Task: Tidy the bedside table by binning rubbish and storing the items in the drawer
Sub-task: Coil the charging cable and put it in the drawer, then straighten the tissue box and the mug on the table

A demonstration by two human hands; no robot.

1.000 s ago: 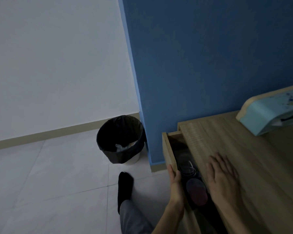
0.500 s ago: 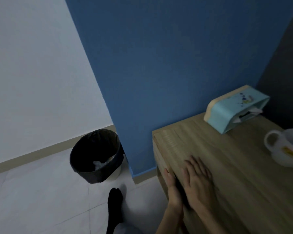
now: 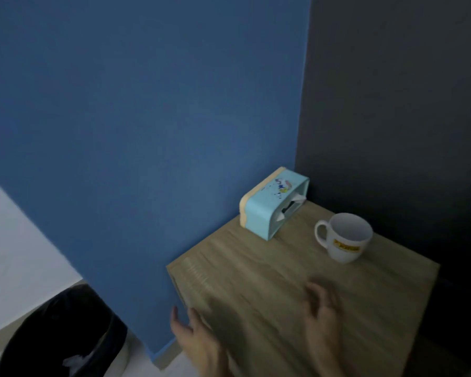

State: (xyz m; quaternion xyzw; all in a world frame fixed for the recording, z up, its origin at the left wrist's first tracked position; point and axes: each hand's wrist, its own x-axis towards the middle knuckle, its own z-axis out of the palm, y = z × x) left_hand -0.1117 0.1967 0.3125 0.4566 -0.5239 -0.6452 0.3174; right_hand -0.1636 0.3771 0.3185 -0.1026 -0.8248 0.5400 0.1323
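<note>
The wooden bedside table (image 3: 256, 268) fills the lower right, and its drawer front shows no gap. On its top stand a light blue tissue box (image 3: 272, 205) at the back and a white mug (image 3: 346, 238) with a yellow label to the right. My left hand (image 3: 199, 344) is at the table's left front edge, fingers spread, holding nothing. My right hand (image 3: 321, 314) hovers blurred over the tabletop, fingers apart and empty. A black-lined bin (image 3: 52, 338) with white rubbish inside stands on the floor at lower left.
A blue wall (image 3: 147, 131) runs behind the table and a dark panel (image 3: 392, 104) closes off the right side. Pale floor tiles and a skirting board show at the lower left beside the bin.
The drawer, open a second ago with items inside, has been pushed shut. Both hands have lifted off the table and spread apart. The view has swung right, bringing the mug into sight.
</note>
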